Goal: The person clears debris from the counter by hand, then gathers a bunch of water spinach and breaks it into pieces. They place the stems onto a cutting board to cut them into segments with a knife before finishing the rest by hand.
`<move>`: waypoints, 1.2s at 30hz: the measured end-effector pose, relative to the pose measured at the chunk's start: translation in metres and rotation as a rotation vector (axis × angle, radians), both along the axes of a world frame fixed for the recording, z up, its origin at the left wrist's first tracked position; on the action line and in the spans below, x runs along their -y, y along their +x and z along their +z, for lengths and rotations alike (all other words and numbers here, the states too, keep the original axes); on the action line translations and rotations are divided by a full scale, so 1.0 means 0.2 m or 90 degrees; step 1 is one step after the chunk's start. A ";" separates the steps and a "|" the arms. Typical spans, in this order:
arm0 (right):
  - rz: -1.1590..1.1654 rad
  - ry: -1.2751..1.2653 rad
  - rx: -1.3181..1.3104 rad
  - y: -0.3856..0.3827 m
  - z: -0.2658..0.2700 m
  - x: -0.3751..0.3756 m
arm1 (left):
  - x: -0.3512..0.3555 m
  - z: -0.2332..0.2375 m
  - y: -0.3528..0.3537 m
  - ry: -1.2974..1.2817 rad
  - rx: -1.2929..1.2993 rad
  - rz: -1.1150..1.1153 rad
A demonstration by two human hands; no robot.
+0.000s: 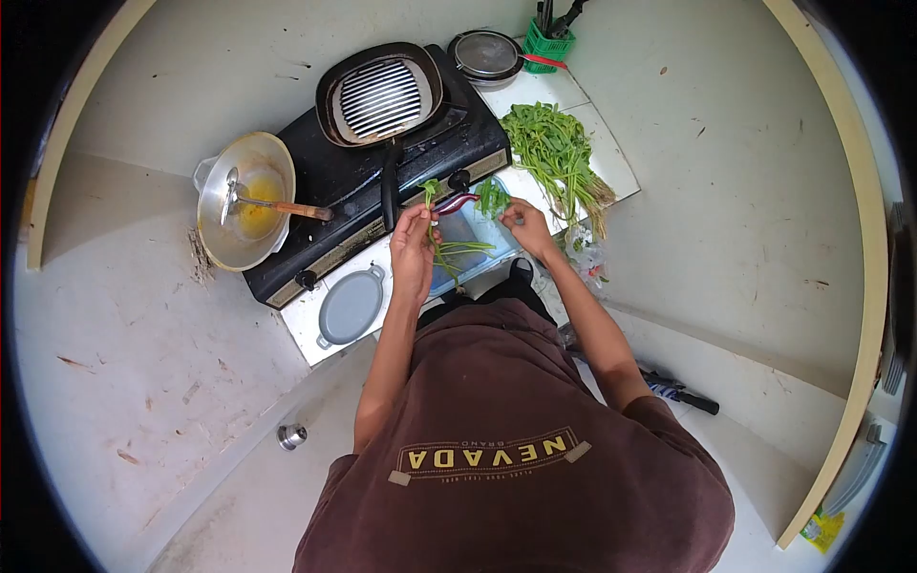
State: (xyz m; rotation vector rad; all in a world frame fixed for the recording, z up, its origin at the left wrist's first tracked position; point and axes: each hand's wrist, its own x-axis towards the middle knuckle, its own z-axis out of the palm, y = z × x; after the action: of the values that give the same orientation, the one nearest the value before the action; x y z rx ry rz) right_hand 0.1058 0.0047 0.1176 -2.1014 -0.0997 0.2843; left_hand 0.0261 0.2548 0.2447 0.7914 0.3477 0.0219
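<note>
My left hand (414, 250) is closed around a few thin stems of leafy greens (463, 248), with a small leaf tip showing above the fingers. Lower and to the right, the stems hang over a blue container (501, 239). My right hand (527, 227) has its fingers drawn together beside a small clump of green leaves (492, 199); what is between its fingertips is hidden. A curved red-and-white object (457, 202) lies between the two hands. A large bunch of greens with roots (554, 153) rests on the white tiles at the right.
The black stove (353, 205) carries a ridged grill pan (382, 100). At its left sits a wok (215, 234) with a wooden-handled ladle (287, 208). A grey oval plate (351, 306), a strainer (485, 54) and a green basket (547, 46) stand around. Plastic bag (585, 256) lies by my right forearm.
</note>
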 end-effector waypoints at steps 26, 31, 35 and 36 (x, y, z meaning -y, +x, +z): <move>-0.002 0.186 0.287 -0.21 0.94 -0.43 | 0.08 0.09 0.00 0.320 0.083 -0.106; -0.043 0.283 0.188 -0.23 0.79 -0.46 | 0.05 0.08 -0.03 0.333 0.083 -0.114; -0.054 0.444 0.074 -0.26 0.72 -0.48 | 0.01 0.06 -0.05 0.197 0.028 -0.147; -0.056 0.475 0.049 -0.27 0.73 -0.48 | 0.01 0.07 -0.06 0.137 0.016 -0.151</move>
State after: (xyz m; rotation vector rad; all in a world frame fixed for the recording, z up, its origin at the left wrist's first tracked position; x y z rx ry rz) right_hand 0.0510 0.1016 0.2644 -1.3705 -0.1350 0.0870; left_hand 0.0150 0.2534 0.2585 1.0405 0.2280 -0.1553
